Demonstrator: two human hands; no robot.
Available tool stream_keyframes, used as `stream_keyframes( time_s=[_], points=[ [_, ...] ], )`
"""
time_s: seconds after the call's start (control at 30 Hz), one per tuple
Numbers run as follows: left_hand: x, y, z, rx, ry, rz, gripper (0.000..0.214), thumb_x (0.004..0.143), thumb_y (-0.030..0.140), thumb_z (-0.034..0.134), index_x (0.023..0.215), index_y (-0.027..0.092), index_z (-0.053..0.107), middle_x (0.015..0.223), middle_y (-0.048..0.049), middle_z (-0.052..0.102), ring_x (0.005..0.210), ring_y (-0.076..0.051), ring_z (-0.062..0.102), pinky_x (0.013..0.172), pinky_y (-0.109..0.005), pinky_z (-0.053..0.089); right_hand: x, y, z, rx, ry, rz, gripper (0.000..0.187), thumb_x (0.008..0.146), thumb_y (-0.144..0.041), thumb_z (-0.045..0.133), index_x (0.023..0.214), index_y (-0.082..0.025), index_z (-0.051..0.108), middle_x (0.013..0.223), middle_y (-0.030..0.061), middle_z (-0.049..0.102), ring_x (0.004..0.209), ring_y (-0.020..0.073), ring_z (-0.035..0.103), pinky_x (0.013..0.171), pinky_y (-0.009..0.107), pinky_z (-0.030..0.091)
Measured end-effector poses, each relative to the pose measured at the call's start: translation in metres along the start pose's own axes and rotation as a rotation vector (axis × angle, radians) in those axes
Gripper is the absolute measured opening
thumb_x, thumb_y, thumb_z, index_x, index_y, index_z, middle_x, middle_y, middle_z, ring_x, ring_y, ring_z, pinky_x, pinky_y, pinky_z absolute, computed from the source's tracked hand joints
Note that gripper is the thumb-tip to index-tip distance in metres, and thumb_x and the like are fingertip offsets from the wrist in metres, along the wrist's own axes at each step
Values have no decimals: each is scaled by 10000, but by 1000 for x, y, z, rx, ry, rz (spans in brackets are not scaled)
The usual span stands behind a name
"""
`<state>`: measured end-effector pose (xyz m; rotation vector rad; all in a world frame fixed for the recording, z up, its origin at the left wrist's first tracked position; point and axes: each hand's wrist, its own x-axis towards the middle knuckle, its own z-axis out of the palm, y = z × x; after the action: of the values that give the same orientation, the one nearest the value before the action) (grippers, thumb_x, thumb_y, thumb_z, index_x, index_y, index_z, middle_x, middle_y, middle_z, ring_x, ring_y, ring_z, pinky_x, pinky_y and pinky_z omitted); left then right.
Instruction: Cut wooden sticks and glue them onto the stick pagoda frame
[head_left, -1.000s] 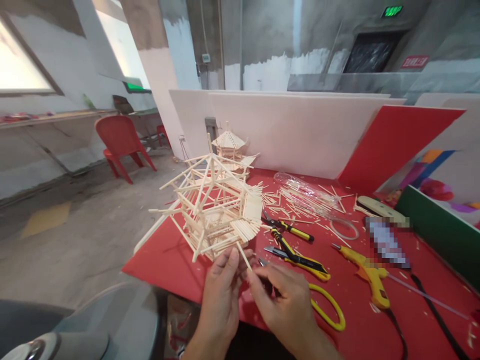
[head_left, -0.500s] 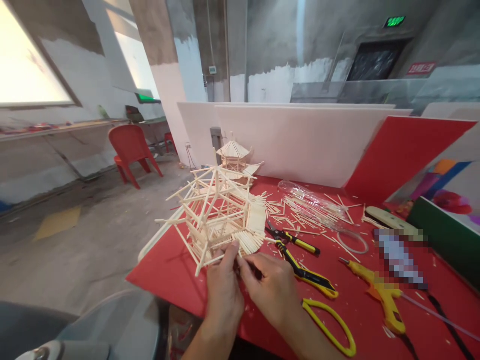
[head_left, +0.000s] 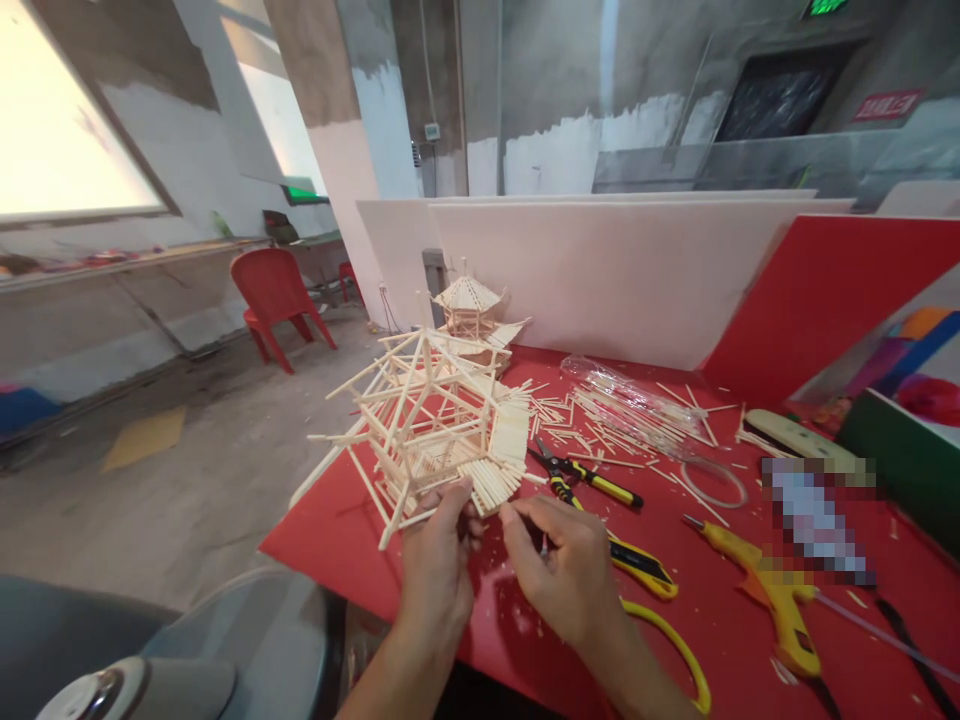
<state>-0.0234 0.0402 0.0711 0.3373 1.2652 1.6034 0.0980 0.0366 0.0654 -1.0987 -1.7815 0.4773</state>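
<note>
A pale wooden-stick pavilion model stands tilted on the red table near its left corner. My left hand grips the model's lower edge, fingers closed on its sticks. My right hand sits just right of it, fingers pinched near the model's slatted rim; what it pinches is too small to make out. A smaller finished stick pavilion stands behind.
Loose sticks and a clear plastic bag lie mid-table. Yellow-handled pliers, a utility knife, yellow scissors and a yellow glue gun lie to the right. White and red boards stand behind. A red chair is on the floor.
My right hand held a single stick a second ago, brought it to the model's edge and now pinches beside it. The view shifted slightly.
</note>
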Motion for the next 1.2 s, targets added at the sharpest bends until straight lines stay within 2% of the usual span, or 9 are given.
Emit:
stream_keyframes(
  time_s=[0.37, 0.57, 1.2],
  points=[
    [3, 0, -4, 99, 0, 93, 263, 611, 315, 800, 579, 150, 598, 472, 38, 548, 409, -80, 468, 399, -190, 325, -4, 1, -4, -36, -8, -22, 249, 917, -263, 506, 773, -200, 699, 664, 23, 659, 602, 128, 592, 613, 232, 412],
    [2, -1, -3, 92, 2, 100, 280, 586, 340, 819, 585, 147, 616, 467, 37, 545, 407, -76, 463, 410, -187, 338, -5, 4, 2, 11, -44, -26, 155, 872, -213, 564, 867, -235, 717, 771, 11, 717, 686, 134, 644, 684, 228, 452],
    [5, 0, -5, 52, -35, 71, 261, 578, 293, 819, 591, 143, 606, 481, 37, 551, 413, -70, 467, 421, -182, 354, -5, 1, 3, 26, -46, -50, 155, 875, -202, 564, 883, -240, 715, 812, 11, 733, 714, 133, 663, 727, 225, 473]
  ],
)
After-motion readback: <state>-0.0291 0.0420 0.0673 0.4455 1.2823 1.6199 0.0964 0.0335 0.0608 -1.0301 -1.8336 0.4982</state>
